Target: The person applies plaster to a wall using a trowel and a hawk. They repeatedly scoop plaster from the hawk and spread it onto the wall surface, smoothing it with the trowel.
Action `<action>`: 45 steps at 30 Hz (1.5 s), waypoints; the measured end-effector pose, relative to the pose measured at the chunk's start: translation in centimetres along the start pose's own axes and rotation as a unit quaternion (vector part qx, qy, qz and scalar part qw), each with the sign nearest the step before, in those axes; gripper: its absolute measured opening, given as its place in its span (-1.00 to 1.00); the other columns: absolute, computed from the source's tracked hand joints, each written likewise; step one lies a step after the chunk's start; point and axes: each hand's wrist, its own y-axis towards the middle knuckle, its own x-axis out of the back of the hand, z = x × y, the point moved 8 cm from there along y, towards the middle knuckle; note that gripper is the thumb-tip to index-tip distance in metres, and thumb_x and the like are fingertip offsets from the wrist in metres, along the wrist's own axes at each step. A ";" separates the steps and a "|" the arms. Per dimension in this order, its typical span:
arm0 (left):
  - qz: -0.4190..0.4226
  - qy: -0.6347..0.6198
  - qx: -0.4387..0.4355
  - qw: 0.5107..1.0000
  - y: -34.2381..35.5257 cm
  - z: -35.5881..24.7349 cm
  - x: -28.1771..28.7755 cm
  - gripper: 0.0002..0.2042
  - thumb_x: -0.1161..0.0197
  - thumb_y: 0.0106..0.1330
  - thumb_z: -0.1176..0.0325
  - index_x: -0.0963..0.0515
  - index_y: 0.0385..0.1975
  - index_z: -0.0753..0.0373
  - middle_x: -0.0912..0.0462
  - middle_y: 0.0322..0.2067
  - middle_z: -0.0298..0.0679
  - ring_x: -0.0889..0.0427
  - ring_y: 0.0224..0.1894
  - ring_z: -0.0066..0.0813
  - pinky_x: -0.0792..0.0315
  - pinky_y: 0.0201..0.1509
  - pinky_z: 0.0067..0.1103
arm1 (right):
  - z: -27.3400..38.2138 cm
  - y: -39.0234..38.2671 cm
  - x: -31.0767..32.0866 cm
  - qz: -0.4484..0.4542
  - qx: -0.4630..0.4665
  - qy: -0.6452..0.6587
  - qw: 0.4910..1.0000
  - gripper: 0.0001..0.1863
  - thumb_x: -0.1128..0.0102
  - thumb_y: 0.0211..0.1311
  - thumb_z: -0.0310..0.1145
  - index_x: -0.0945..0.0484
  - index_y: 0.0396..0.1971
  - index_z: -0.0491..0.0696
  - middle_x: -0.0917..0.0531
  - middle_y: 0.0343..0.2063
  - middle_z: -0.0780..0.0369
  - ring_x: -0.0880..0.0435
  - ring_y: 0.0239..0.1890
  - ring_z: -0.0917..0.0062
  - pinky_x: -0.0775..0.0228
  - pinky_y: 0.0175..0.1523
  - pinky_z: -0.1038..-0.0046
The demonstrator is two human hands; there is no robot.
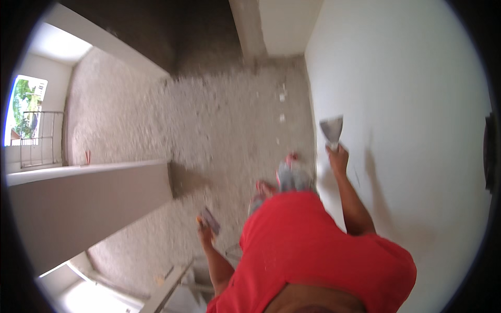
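Observation:
My right hand [338, 159] is closed round the handle of a putty knife [332, 128]. Its wide, worn metal blade points away from me, close to the white wall [407, 94] on my right; whether it touches the wall I cannot tell. Lower down on my left, my left hand [205, 235] grips a scraper [211, 221] with a broad, greyish flat blade. A bit of orange-yellow shows at the scraper's handle, and the tool is slightly blurred. It is held out over the rough floor, away from the wall.
The bare concrete floor [209, 120] carries pale scraps [282, 118]. A partition [94, 208] juts in from the left, and a wooden frame [169, 287] stands near my left arm. Beyond the partition, a metal grille [37, 138] stands by a window opening.

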 end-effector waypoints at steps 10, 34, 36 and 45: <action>-0.090 -0.273 0.228 0.930 -8.8 7.1 -7.8 -0.58 -0.18 0.19 0.15 -0.58 -0.17 0.44 -0.67 -0.30 0.13 -0.68 -0.19 -0.01 -0.51 -0.24 -0.26 | 3.7 -5.6 -4.5 0.048 0.089 0.073 0.992 -0.68 -0.37 -0.01 -0.20 -0.60 -0.45 -0.18 -0.64 -0.62 0.15 -0.54 -0.59 0.49 -0.39 -0.38 0.35; -0.178 -0.527 0.483 0.676 -34.5 -9.7 -20.3 -0.73 -0.07 0.06 0.37 -0.60 -0.32 0.39 -0.63 -0.31 0.21 -0.65 -0.14 0.09 -0.47 -0.14 -0.22 | 18.7 -13.1 -15.7 0.491 0.442 -0.028 0.750 -0.79 -0.33 0.05 -0.35 -0.59 -0.39 -0.18 -0.62 -0.56 0.24 -0.49 -0.51 0.55 -0.35 -0.35 0.41; -0.166 -0.542 0.516 0.642 -37.2 -15.9 -17.8 -0.72 -0.09 0.09 0.36 -0.61 -0.29 0.40 -0.62 -0.26 0.22 -0.63 -0.09 0.10 -0.48 -0.08 -0.23 | 21.5 -10.5 -15.5 0.557 0.428 0.032 0.711 -0.82 -0.31 0.10 -0.36 -0.58 -0.43 -0.17 -0.59 -0.57 0.31 -0.44 -0.51 0.62 -0.30 -0.37 0.46; -0.030 -0.567 0.737 0.367 -52.1 -32.2 -34.0 -0.66 -0.11 0.16 0.36 -0.61 -0.09 0.32 -0.60 -0.04 0.12 -0.57 0.07 0.01 -0.46 0.14 -0.28 | 22.1 -22.3 -19.4 0.674 0.480 0.012 0.561 -0.88 -0.25 0.12 -0.42 -0.55 -0.49 -0.14 -0.46 -0.59 0.46 -0.33 -0.50 0.77 -0.18 -0.43 0.61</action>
